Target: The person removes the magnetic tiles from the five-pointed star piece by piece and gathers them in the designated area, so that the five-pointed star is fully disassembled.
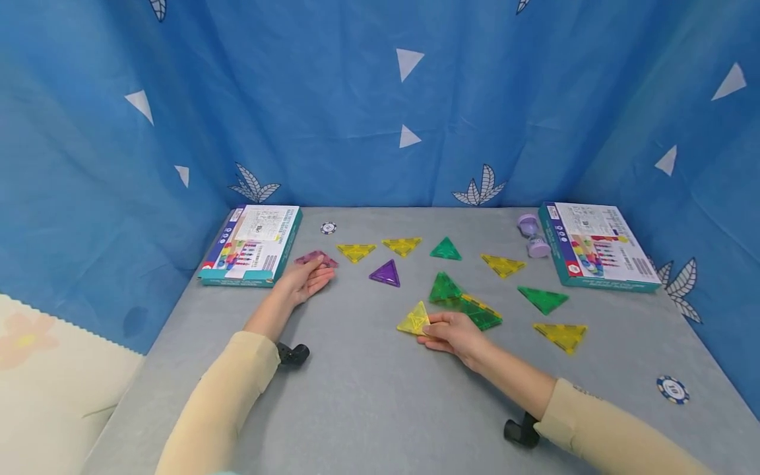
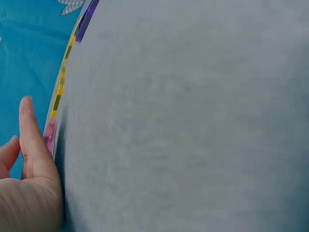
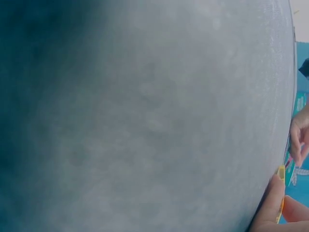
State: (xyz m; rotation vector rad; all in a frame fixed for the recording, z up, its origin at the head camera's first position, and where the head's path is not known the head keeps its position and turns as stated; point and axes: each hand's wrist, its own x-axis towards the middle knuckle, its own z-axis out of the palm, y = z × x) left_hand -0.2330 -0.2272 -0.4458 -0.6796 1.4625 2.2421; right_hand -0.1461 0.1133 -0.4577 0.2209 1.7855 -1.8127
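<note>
My right hand [image 1: 456, 335] pinches a translucent yellow triangular tile [image 1: 412, 320] by its right edge, near the middle of the table. In the right wrist view, the same yellow tile [image 3: 281, 171] shows between thumb and fingers. Just behind that hand, a green triangular tile [image 1: 443, 288] lies beside a larger green tile [image 1: 483, 315] with a yellow edge along it. My left hand [image 1: 301, 284] lies at the pink triangular tile [image 1: 326, 261], palm turned sideways and fingers extended. They partly cover this tile; whether they touch it, I cannot tell.
Loose tiles lie about: purple [image 1: 386, 273], yellow [image 1: 402, 246], green [image 1: 446, 249] and others rightward. Boxes stand at back left [image 1: 252, 245] and back right [image 1: 600, 247]. A lilac hourglass-shaped object [image 1: 538, 247] is beside the right box. Poker chips [image 1: 328, 227] lie on the table [image 1: 368, 409].
</note>
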